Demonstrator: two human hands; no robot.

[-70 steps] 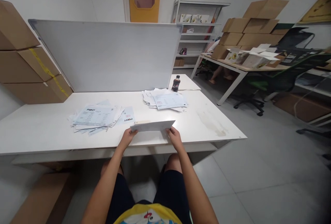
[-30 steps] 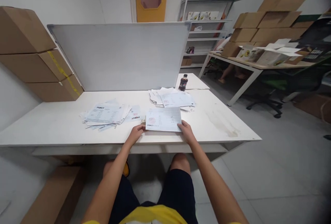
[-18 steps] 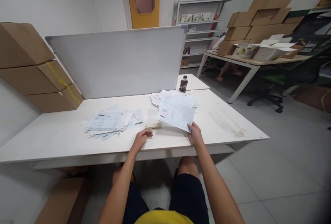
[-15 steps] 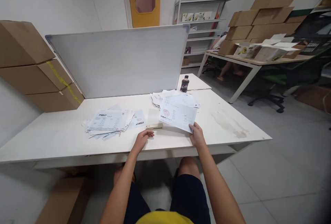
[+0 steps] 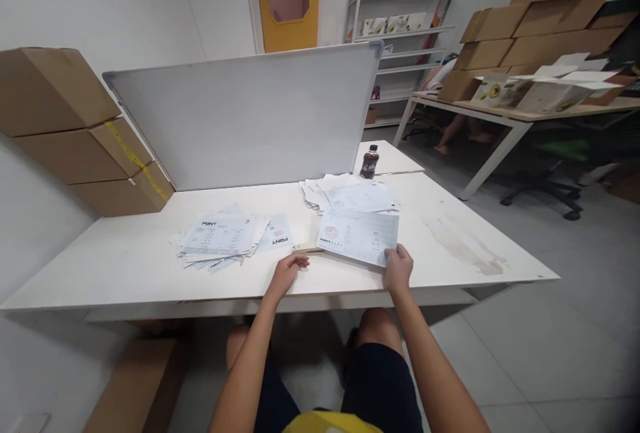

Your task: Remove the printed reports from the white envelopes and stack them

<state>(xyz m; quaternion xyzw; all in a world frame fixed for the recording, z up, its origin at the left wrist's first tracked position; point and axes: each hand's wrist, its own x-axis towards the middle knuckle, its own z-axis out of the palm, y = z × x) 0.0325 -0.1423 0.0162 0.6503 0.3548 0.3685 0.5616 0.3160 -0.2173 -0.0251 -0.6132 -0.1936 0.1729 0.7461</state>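
Observation:
My right hand [image 5: 399,268] grips the lower right corner of a pale blue printed sheet [image 5: 357,236] with a round red stamp, tilted over the table. My left hand [image 5: 289,273] rests near the table's front edge, fingers loosely curled and slightly apart, with nothing in them. Just beyond it lies a small beige object [image 5: 306,247], partly covered by the held sheet. On the left is a messy pile of printed papers [image 5: 219,234]. Another pile of papers [image 5: 363,196] sits behind the held sheet.
A whiteboard [image 5: 245,120] stands across the back of the white table [image 5: 120,266]. Stacked cardboard boxes [image 5: 120,146] are at the left end. A dark drink bottle [image 5: 369,162] stands behind the right pile. At another table [image 5: 520,115], a person's legs show underneath.
The held sheet has come down slightly, nearer the table front, and now overlaps the beige object's right end. The whole view has shifted a little.

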